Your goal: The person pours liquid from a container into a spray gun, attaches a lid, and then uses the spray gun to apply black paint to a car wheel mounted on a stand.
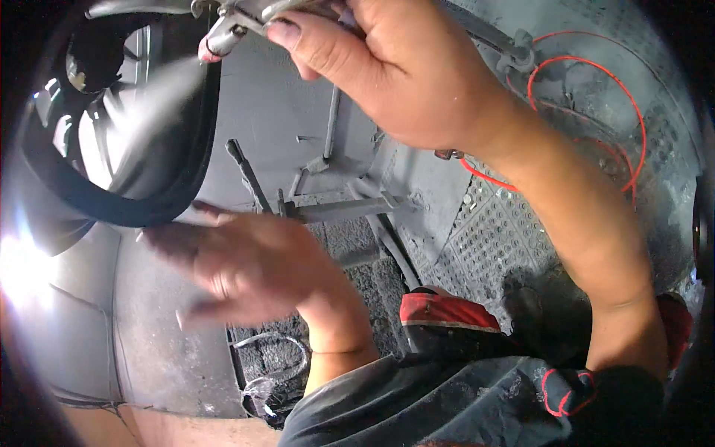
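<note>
My right hand (424,82), at the upper middle, is closed around a metal spray gun (226,33), most of which is cut off by the top edge. From its reddish tip a white mist fans out down and to the left. The mist meets a glossy dark curved part (141,211) with a rounded rim and openings, at the upper left. Below that rim is my left hand (249,264), open, fingers stretched and slightly smeared by motion. Its darkened fingertips are close under the rim; whether they touch it I cannot tell.
A dusty metal stand (342,209) with upright bars rises behind my hands. An orange-red hose (642,127) loops over the floor at right, near a perforated mat (495,223). A bright light (26,272) glares at far left. Dark shaggy matting (365,287) lies below the stand.
</note>
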The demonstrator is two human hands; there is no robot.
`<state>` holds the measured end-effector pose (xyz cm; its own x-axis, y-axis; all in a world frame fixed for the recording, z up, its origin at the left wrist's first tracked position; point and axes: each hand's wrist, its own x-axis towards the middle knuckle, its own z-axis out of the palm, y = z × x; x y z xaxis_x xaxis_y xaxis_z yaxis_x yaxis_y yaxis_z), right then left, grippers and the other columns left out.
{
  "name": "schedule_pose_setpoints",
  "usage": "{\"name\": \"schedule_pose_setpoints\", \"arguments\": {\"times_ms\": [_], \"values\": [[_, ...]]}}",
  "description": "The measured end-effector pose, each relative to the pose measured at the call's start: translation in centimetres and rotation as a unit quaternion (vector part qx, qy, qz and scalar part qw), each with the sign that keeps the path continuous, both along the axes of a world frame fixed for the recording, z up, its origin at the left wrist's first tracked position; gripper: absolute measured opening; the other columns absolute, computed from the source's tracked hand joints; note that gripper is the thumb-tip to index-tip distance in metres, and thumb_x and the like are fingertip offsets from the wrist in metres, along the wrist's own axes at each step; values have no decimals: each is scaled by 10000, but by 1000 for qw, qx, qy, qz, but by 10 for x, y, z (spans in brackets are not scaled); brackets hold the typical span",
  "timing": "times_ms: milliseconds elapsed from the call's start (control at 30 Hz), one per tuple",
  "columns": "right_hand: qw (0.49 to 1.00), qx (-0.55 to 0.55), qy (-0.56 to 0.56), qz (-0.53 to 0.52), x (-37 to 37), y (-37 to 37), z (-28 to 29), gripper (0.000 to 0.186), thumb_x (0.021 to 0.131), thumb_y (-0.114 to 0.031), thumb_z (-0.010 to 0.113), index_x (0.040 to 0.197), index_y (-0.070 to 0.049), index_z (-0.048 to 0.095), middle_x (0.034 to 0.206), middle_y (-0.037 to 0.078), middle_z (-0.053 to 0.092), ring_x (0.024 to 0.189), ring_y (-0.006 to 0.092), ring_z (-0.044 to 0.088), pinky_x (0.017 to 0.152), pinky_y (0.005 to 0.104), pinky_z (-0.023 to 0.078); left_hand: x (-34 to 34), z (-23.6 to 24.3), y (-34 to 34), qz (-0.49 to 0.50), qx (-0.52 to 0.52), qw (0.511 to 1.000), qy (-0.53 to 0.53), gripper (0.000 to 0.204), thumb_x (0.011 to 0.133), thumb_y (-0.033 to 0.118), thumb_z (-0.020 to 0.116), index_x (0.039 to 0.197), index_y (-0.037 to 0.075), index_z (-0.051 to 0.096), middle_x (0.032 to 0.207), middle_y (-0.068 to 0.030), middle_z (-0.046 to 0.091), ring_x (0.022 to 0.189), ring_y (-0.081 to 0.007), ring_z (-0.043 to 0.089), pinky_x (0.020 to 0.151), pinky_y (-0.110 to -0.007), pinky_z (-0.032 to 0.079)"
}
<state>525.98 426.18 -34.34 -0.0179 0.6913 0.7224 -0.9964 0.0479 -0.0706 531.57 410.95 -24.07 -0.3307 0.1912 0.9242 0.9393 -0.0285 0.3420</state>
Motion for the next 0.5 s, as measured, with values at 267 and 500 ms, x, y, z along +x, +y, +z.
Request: {"name": "schedule_pose_setpoints", "arguments": {"times_ms": [267,500], "values": [[997,5,-76,-22,-3,3,2,350,1019,-195,577,827,95,622,1000,269,684,993,309,678,924,386,488,-87,20,-81,101,25,994,16,669,1072,509,247,1535,28,302,1639,-102,253,1529,-186,176,1249,-411,52],[998,-26,-38,38,-12,-7,-3,326,1008,-183,597,804,70,616,930,211,696,886,256,676,891,373,483,-6,-13,-3,-27,95,995,-16,815,1005,668,269,1564,74,271,1635,-108,268,1530,-224,179,1244,-468,68]]}}
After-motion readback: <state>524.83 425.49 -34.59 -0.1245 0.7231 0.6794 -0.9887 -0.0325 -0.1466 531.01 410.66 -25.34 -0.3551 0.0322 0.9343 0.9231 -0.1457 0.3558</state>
